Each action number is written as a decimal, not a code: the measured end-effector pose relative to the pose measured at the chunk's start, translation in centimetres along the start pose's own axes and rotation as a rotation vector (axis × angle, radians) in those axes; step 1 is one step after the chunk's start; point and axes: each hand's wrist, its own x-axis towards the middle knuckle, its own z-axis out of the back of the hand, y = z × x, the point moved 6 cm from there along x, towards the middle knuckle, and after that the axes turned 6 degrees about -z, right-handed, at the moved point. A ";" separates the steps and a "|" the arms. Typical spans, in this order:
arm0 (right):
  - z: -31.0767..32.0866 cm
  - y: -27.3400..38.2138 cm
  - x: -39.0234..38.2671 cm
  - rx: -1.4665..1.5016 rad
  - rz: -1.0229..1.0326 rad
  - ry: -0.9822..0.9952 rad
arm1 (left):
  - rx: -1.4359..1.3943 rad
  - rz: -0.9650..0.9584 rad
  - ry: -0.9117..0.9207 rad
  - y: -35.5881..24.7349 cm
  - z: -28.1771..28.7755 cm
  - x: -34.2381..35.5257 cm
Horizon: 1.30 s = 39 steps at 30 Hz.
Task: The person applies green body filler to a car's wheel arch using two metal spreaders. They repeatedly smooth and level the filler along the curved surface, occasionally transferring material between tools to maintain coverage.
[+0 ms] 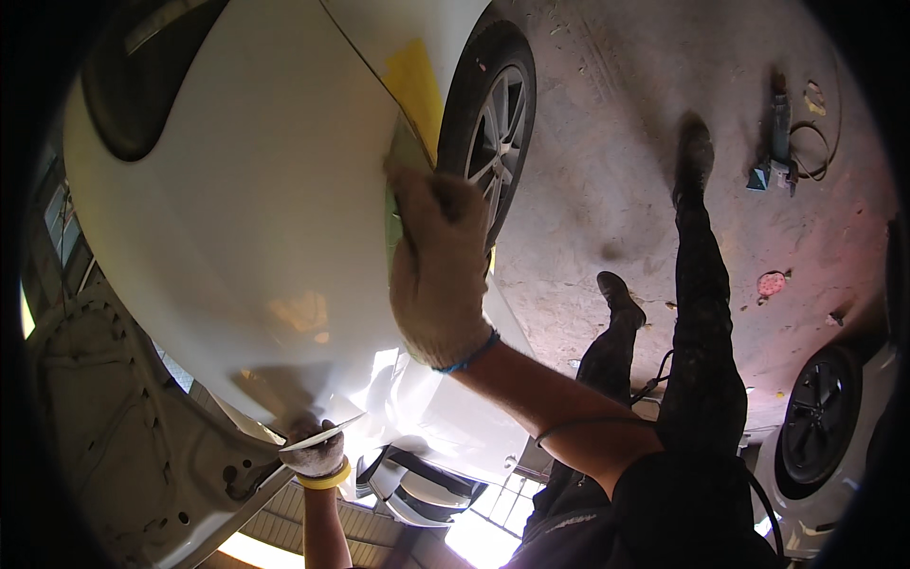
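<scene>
So, right hand: curled at the right edge of the white car panel, can't tell if gripping anything
Left hand: pinching a thin white plate near the panel's lower edge
Yellow sheet: along that right edge, beside the wheel

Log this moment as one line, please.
left hand: holds thin white piece | right hand: gloved, curled, at white car panel | nearby: yellow sheet, wheel
</scene>
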 end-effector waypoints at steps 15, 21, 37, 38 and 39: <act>1.5 -3.1 1.2 0.212 -0.050 0.036 | 0.036 -0.032 0.038 0.4 -0.3 -0.3; -0.1 -2.0 -0.7 0.045 0.037 -0.023 | 0.069 -0.032 0.025 0.3 -0.1 -0.3; 1.3 -0.6 2.6 0.087 -0.058 -0.002 | 0.056 -0.037 0.055 1.2 -0.3 -1.6; 1.2 -0.6 2.6 0.092 -0.065 0.000 | 0.106 -0.064 0.085 1.0 -0.3 -1.4; 1.0 -0.5 2.6 0.097 -0.071 0.003 | 0.129 -0.086 0.093 0.8 -0.3 -1.3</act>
